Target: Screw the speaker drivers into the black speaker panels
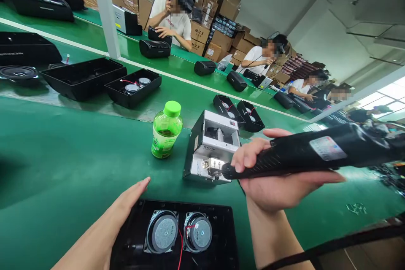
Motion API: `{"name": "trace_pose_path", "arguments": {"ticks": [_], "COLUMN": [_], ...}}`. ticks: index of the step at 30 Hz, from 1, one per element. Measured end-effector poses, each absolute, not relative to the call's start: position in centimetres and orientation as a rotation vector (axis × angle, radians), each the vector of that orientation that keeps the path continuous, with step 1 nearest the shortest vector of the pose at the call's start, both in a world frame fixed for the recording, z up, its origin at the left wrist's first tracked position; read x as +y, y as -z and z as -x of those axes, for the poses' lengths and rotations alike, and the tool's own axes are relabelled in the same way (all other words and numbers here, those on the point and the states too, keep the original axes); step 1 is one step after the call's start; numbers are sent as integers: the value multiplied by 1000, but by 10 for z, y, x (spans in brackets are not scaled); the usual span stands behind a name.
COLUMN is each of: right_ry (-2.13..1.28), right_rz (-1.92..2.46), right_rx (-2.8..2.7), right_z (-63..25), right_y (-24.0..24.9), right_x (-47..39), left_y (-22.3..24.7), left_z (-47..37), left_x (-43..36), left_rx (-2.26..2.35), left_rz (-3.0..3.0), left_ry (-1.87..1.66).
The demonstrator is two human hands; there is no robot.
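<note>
My right hand [268, 185] is wrapped around a black electric screwdriver [300, 152], held tilted. Its tip meets the silver outlet block [213, 164] at the front of a white and black screw feeder [218, 145]; the exact contact is too small to make out. Right below lies an open black speaker housing [215, 257] with two round speakers [165, 232] and a red wire [181, 247] inside. Along the housing's left edge, my left hand [134, 194] stretches its fingers forward past the corner, holding nothing that shows.
A green-capped bottle [166, 133] stands left of the feeder. More open housings [134, 88] line the conveyor behind, with a loose speaker [18, 72] at left. Loose screws [357, 208] lie at right. Several people work across the bench, near a white post [106, 12].
</note>
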State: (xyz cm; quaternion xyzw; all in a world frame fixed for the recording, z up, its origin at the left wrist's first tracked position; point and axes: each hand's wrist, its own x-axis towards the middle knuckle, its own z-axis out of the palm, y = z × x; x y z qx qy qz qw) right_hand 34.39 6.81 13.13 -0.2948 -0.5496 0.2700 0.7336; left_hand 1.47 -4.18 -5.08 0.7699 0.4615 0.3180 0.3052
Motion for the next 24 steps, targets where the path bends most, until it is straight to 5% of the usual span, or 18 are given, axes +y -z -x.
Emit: {"name": "trace_pose_path", "arguments": {"ticks": [12,24], "right_ry": [-965,-1302], "right_rz": [636,608], "right_rx": [-1138,-1219], "right_z": [-307,-249], "right_y": [-163,-121], "right_x": [3,29], "left_y": [52,34], "left_z": [-12,-28], "left_x": [-49,-47], "left_rx": [1251,1156], "left_rz": [-1915,-1930], "left_ry": [-782,-923]}}
